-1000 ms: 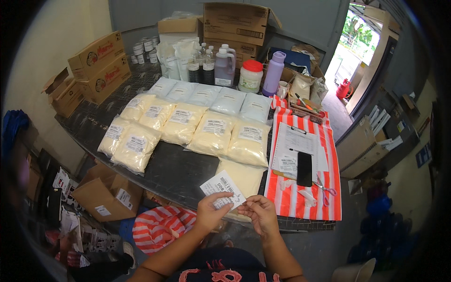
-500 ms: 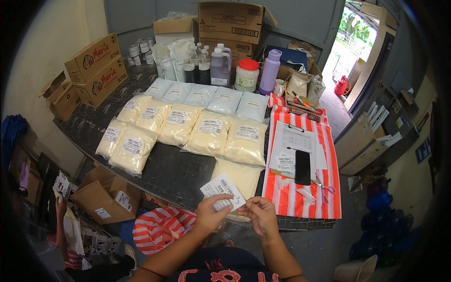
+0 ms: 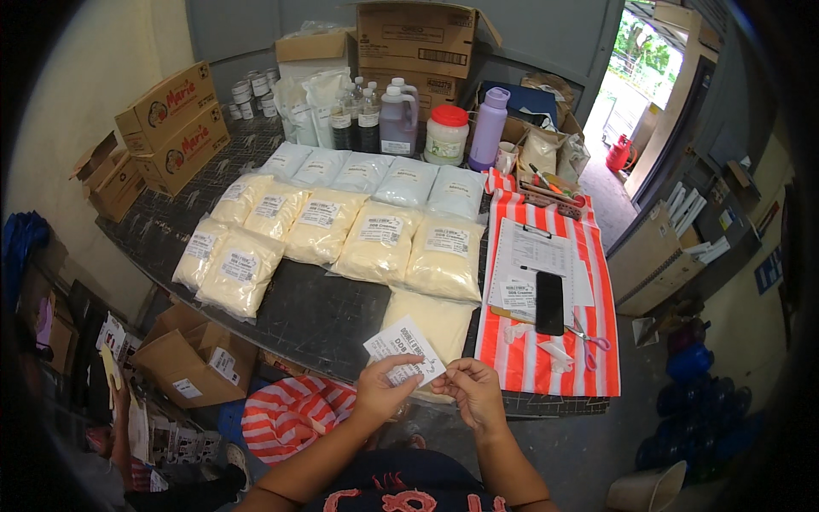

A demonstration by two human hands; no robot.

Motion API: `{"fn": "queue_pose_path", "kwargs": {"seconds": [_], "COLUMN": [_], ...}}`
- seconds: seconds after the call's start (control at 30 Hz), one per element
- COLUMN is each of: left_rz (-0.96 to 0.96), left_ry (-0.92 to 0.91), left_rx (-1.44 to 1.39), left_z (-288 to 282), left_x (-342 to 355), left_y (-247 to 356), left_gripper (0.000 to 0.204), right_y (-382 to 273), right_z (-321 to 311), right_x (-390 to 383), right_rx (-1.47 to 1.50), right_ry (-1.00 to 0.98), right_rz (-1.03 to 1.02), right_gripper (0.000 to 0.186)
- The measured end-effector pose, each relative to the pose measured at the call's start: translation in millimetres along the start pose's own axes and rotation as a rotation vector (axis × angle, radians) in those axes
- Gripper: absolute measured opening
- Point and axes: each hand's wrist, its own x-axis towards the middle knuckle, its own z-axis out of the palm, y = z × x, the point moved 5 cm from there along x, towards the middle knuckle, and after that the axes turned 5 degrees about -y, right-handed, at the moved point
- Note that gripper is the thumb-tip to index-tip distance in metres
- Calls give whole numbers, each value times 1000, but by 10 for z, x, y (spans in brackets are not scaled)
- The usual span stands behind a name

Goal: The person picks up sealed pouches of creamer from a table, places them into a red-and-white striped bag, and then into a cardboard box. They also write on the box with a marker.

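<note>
Head camera: I see the left grip (image 3: 384, 389) closed on a white label (image 3: 397, 343), with the right grip (image 3: 476, 392) pinching its right-hand corner. The label sits above a cream-coloured bag (image 3: 442, 314) at the near edge of the bench (image 3: 311, 328). From where I sit, the benchtop is dark and scuffed, its edge bowed by the lens. Filled cream bags (image 3: 375, 243) and paler bluish ones (image 3: 408, 183) lie across it in rows; to the right a red-and-white striped sheet (image 3: 597, 367) carries papers (image 3: 529, 243), a dark phone (image 3: 549, 305) and scissors (image 3: 591, 344). Along the back I make out bottles, a red-lidded jar (image 3: 446, 141), a purple flask (image 3: 490, 128) and cartons (image 3: 415, 38) against a grey wall (image 3: 550, 34). A bright doorway (image 3: 627, 107) opens at the right, with a red cylinder (image 3: 618, 154) outside. At lower left, an open carton (image 3: 192, 358) stands on the floor near a co-worker's arm (image 3: 121, 427).
</note>
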Motion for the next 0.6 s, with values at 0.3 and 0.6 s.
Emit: {"fn": "queue_pose_path", "kwargs": {"seconds": [0.3,0.6], "left_rz": [8,-45], "left_ry": [-13,-8], "left_rx": [2,-17], "left_z": [7,8], "left_x": [20,24], "left_y": [-24,-73], "left_gripper": [30,30], "right_y": [-22,12], "right_z": [0,-23], "right_x": [7,24], "right_rx": [-3,11], "right_ry": [-10,-3], "right_rz": [5,36], "right_gripper": [10,11]}}
